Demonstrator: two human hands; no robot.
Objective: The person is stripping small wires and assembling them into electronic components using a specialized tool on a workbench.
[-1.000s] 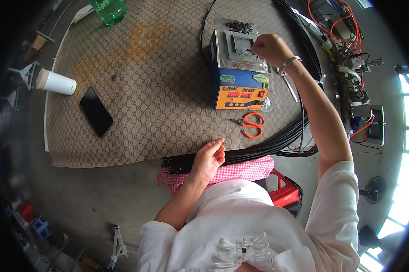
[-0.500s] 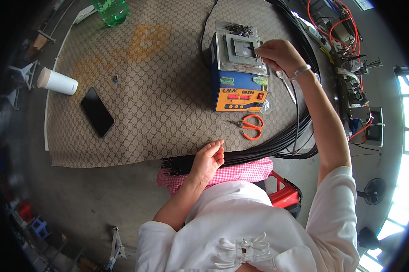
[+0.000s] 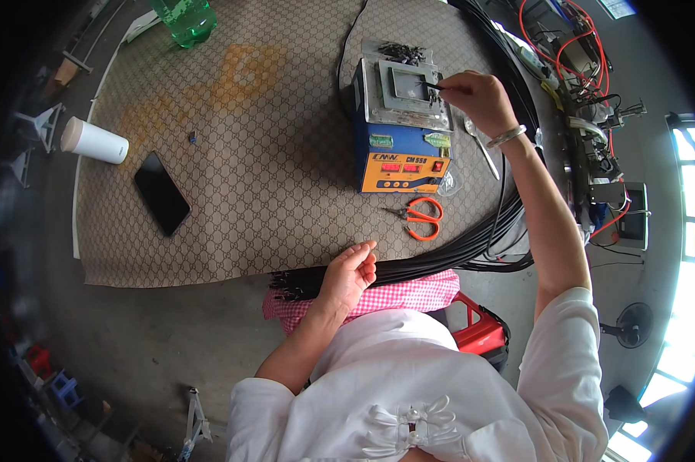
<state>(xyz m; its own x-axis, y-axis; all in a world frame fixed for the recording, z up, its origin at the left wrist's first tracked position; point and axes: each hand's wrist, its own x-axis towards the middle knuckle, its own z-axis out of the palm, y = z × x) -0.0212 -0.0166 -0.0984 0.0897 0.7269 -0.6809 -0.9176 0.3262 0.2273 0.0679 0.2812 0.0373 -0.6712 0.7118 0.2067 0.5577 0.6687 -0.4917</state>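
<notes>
My right hand [image 3: 477,98] pinches a thin black cable [image 3: 434,86], its end over the square pot [image 3: 409,83] on top of a blue and orange soldering pot unit [image 3: 400,158]. Red digits glow on the unit's front. Small dark pieces [image 3: 403,52] lie behind the pot. Near the front edge, my left hand [image 3: 347,276] is curled beside a thick bundle of black cables [image 3: 409,269]; whatever its closed fingers hold, if anything, is hidden. Between my left hand and the unit lie orange-handled scissors [image 3: 424,219]. A spoon [image 3: 482,150] rests right of the unit.
On the patterned tablecloth [image 3: 232,185], at the left, are a black phone [image 3: 163,194], a white cup [image 3: 95,140] and a small blue piece [image 3: 193,137]. A green bottle [image 3: 187,21] stands far left. Equipment with red tubing [image 3: 605,65] lines the right side.
My right hand has shifted slightly, its fingers now more level, and more of the black cable shows over the pot. My left hand looks nearly unchanged; the whole view has shifted a little.
</notes>
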